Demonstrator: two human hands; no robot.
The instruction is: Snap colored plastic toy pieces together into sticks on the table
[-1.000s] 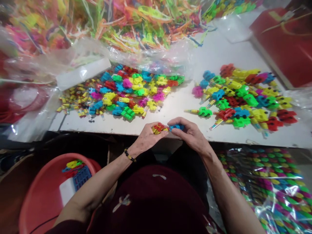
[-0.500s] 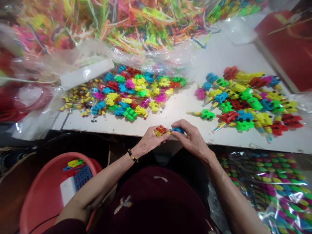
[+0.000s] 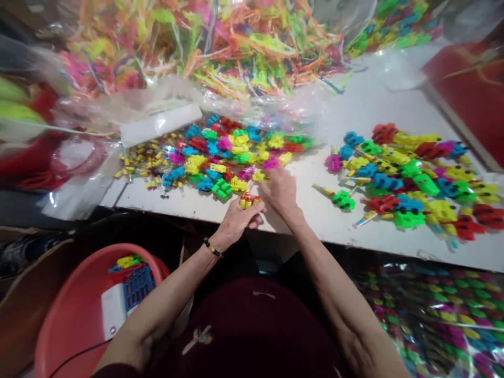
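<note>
The right hand [image 3: 280, 190] has reached the left toy heap [image 3: 239, 150], perhaps touching.

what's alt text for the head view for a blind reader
The left hand holds small red-and-yellow pieces; the blurred right hand is at the near edge of a toy pile on a white table. A second pile lies to the right, a red tub lower left.

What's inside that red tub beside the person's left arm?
The red tub holds a white box-like object, a blue slatted piece and colourful plastic pieces. The left arm hides part of it; anything under these cannot be seen.
</note>
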